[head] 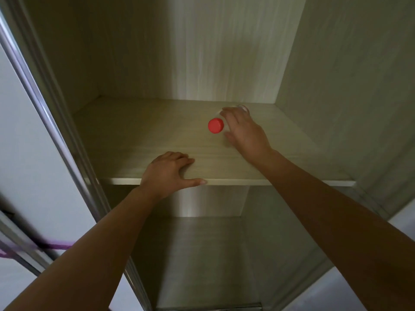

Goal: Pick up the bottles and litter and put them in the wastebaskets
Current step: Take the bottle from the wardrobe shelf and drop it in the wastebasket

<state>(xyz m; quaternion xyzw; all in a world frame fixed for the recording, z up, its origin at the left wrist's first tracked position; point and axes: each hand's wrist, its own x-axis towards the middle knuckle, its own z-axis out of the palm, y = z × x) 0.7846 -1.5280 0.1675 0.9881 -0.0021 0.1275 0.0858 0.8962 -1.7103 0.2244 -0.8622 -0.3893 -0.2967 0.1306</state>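
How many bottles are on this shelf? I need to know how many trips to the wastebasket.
1. A clear bottle with a red cap lies on the shelf under the right hand. Another could be hidden behind that hand.

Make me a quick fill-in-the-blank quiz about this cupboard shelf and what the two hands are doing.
1. The bottle has a ____ cap.
2. The ____ hand reaches around the bottle.
3. The left hand rests on the front edge of the ____.
Missing words: red; right; shelf
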